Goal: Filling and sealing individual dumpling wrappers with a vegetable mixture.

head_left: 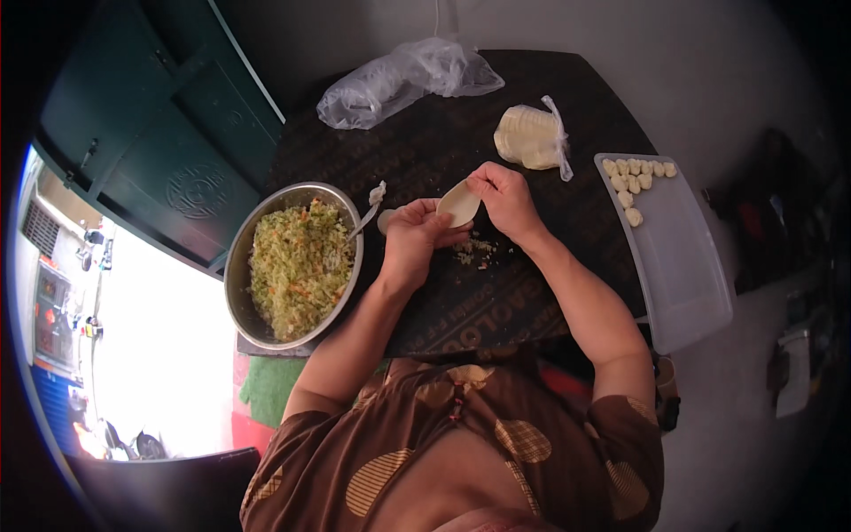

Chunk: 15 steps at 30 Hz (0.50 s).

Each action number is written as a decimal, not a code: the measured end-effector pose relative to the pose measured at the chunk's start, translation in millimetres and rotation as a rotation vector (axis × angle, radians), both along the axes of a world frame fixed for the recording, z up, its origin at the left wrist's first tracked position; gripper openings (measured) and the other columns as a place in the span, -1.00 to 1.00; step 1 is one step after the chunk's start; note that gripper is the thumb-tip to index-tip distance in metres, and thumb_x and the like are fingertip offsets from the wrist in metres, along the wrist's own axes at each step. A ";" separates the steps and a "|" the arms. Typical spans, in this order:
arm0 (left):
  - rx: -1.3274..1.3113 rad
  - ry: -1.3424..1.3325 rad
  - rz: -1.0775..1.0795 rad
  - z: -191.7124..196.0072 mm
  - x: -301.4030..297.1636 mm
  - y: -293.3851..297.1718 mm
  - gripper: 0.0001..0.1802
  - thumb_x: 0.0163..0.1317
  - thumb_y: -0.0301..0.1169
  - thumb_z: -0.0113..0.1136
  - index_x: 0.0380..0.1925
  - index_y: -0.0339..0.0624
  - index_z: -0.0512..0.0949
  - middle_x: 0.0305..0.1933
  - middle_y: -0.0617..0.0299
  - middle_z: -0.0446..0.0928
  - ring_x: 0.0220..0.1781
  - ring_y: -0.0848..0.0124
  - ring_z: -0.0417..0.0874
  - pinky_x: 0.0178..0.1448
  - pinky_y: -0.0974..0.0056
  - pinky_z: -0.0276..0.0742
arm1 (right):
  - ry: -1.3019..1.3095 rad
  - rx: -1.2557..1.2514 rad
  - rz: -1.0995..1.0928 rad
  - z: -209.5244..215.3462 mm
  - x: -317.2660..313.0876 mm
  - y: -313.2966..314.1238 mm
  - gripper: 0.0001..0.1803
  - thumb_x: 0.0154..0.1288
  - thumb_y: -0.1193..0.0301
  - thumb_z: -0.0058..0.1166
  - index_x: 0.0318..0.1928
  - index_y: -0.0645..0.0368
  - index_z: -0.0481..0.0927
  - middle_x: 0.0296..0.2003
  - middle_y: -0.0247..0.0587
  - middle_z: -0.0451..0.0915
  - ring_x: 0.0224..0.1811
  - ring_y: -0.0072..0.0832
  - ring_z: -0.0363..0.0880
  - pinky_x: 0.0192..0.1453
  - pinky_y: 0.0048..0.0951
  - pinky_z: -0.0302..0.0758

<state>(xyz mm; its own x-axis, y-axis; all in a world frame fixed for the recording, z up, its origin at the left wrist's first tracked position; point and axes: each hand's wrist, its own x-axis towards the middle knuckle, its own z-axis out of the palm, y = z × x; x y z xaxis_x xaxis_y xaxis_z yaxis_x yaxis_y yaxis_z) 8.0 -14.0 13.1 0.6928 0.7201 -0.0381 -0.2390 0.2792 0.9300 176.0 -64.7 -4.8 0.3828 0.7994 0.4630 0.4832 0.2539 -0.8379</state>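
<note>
In front of my chest, both hands meet over the dark table. A thin pale dumpling wrapper [456, 206] is held between them. My left hand [413, 238] closes on its lower left side with thumb and fingers. My right hand [503, 197] pinches its upper right edge. Another pale, round piece [385, 222] shows partly behind my left hand. To the left stands a metal bowl [232, 288] of chopped vegetable filling [297, 266]. A spoon [366, 217] leans out over its right rim. Crumbs of filling [479, 250] lie on the table just below my hands.
A bagged stack of wrappers [526, 137] lies beyond my right hand. At the right edge, a translucent tray [683, 266] holds several small dumplings [634, 184] at its far end. A crumpled clear plastic bag [399, 82] rests at the table's back. A green metal door [168, 133] stands left.
</note>
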 end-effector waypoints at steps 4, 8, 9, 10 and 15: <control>0.008 0.026 -0.076 -1.0 -2.8 2.6 -0.80 0.24 -0.58 0.02 -0.15 -0.49 0.40 -0.20 -0.05 0.57 -0.21 0.22 0.69 -0.12 0.27 0.68 | 0.171 -0.019 0.168 -4.9 0.7 1.9 -0.84 0.31 0.43 0.07 -0.37 0.27 0.53 -0.51 -0.48 0.50 -0.41 -0.76 0.40 -0.33 -0.62 0.39; 0.001 0.046 -0.094 -6.8 -3.2 3.3 -0.78 0.23 -0.58 0.02 -0.15 -0.48 0.39 -0.20 -0.04 0.57 -0.21 0.22 0.69 -0.11 0.27 0.68 | 0.210 -0.091 0.275 2.3 -5.3 -3.3 -0.83 0.32 0.42 0.05 -0.38 0.27 0.54 -0.49 -0.48 0.51 -0.41 -0.76 0.40 -0.33 -0.62 0.39; -0.006 0.047 -0.106 -6.1 -2.9 2.3 -0.78 0.23 -0.58 0.03 -0.15 -0.48 0.39 -0.20 -0.04 0.57 -0.21 0.23 0.69 -0.11 0.27 0.68 | 0.139 -0.067 0.213 2.0 -4.0 -2.9 -0.83 0.32 0.42 0.05 -0.38 0.27 0.54 -0.49 -0.48 0.52 -0.41 -0.76 0.41 -0.33 -0.62 0.39; -0.013 0.047 -0.118 -5.6 -2.6 1.5 -0.78 0.22 -0.58 0.03 -0.14 -0.47 0.39 -0.20 -0.03 0.58 -0.21 0.23 0.69 -0.11 0.27 0.68 | 0.068 -0.043 0.152 1.6 -2.6 -2.5 -0.82 0.32 0.42 0.05 -0.38 0.27 0.55 -0.48 -0.48 0.52 -0.40 -0.76 0.41 -0.33 -0.62 0.39; -0.004 0.053 -0.119 -5.9 -2.8 1.6 -0.77 0.23 -0.56 0.04 -0.14 -0.46 0.38 -0.20 -0.02 0.57 -0.21 0.25 0.69 -0.11 0.28 0.68 | 0.157 -0.009 0.118 -6.1 2.7 0.6 -0.83 0.28 0.43 0.06 -0.39 0.28 0.55 -0.55 -0.38 0.53 -0.48 -0.69 0.43 -0.37 -0.55 0.41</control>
